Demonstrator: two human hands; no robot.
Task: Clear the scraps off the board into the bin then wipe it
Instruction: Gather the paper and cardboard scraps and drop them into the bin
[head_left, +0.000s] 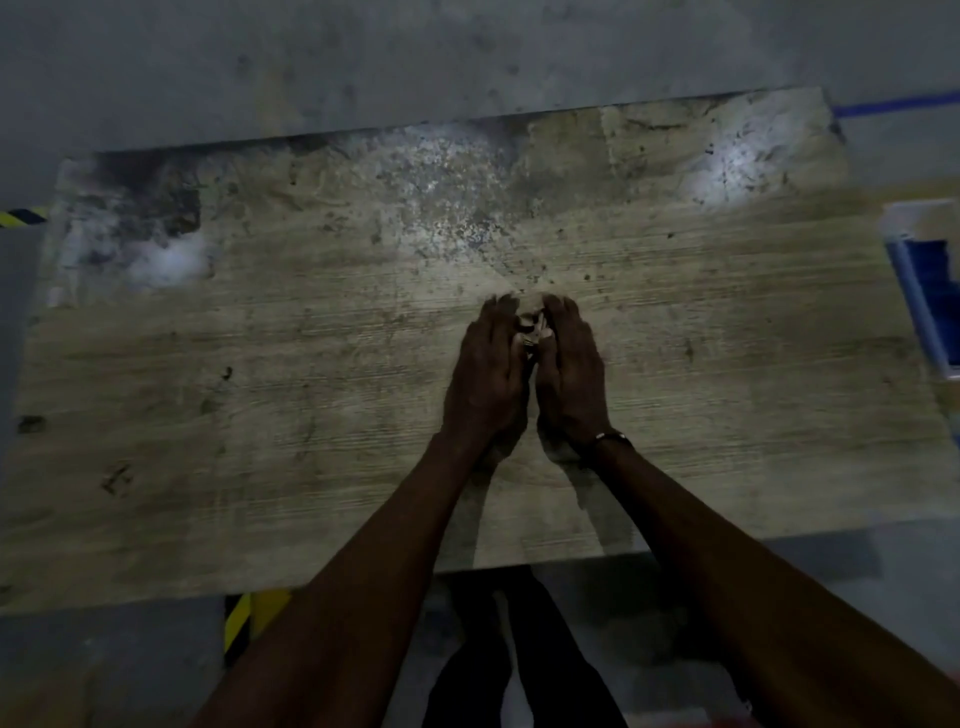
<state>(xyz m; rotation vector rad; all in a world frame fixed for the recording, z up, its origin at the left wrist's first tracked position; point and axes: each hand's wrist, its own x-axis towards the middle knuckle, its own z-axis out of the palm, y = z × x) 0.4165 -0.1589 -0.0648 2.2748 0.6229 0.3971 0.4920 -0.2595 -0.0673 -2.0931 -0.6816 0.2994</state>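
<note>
Scraps (531, 332) between cupped hands (530, 374) on crosswise board (260, 389)

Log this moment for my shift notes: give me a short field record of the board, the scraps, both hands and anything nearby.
board: large worn wooden board, lying flat on a grey floor
scraps: small dark pile between the hands, near the board's middle
left hand: cupped against the pile from the left
right hand: cupped against it from the right, dark band at the wrist
residue: pale dust patches and specks on the far half of the board
nearby: blue and white container at the right edge
bin: cannot tell
wiping: not yet started; no cloth visible
</note>
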